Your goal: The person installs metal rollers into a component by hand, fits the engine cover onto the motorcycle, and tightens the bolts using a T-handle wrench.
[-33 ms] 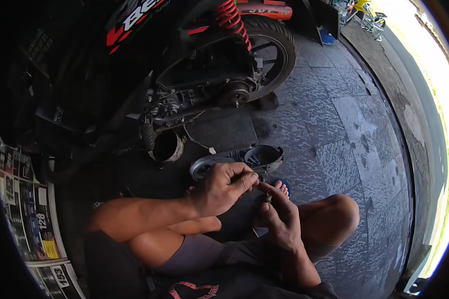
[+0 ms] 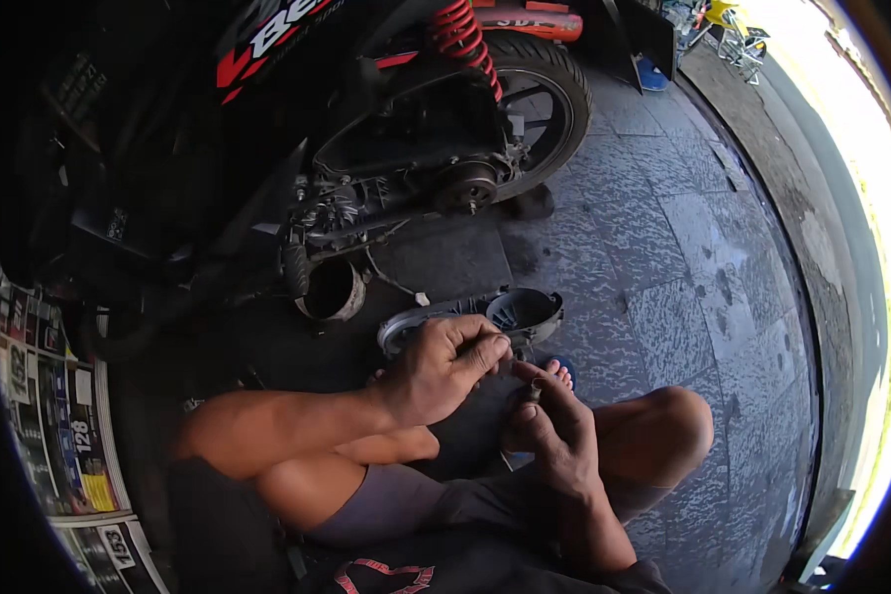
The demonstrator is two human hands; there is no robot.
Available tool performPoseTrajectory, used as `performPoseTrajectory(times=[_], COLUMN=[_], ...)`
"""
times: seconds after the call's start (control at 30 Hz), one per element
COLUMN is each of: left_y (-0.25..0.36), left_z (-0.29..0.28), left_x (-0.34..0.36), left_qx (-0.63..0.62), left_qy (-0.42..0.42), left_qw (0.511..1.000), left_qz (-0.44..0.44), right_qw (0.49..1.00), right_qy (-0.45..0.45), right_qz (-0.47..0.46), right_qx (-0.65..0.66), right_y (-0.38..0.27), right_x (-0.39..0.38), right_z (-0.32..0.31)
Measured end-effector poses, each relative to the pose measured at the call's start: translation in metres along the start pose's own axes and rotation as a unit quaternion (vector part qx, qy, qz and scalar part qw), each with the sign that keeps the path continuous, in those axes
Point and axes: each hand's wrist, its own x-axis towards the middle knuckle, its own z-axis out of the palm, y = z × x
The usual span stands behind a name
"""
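Note:
My left hand is closed in a pinch, thumb against forefinger, beside the tip of my right forefinger. Whatever lies between those fingertips is too small to make out. My right hand grips a small dark cylindrical part with a shiny metal rim between thumb and fingers. Its forefinger points toward the left hand's pinch. Just beyond both hands, a scooter's crankcase cover lies on the floor, its hollow side up, partly hidden by my left hand.
Ahead stands a dark scooter with its drive side uncovered and a red shock spring by the rear wheel. A round pan sits under the engine. Printed boxes line the left. Grey floor tiles extend right.
My left hand has shifted very slightly to the left and away from my right forefinger. The right hand keeps its hold on the cylindrical part.

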Motion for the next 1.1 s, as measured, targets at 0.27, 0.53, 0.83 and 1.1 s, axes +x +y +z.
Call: performPoseTrajectory(times=[0.27,0.53,0.83,1.1], left_y=[0.014,0.023,0.009,-0.049], left_z=[0.003,0.012,-0.010,-0.073], left_x=[-0.006,0.006,0.039,0.101], left_qx=[0.013,0.119,0.217,0.140], left_qy=[-0.081,-0.084,-0.114,0.034], left_qw=[0.996,0.989,0.967,0.989], left_qz=[-0.024,0.018,0.075,0.038], right_qw=[0.918,0.969,0.979,0.975], right_qy=[0.070,0.137,0.188,0.161], right_qz=[-0.183,-0.126,-0.083,-0.119], right_qx=[-0.345,-0.161,0.006,-0.100], right_y=[0.001,-0.014,-0.001,0.022], right_x=[-0.002,-0.001,0.023,0.145], right_z=[0.000,0.015,0.017,-0.016])
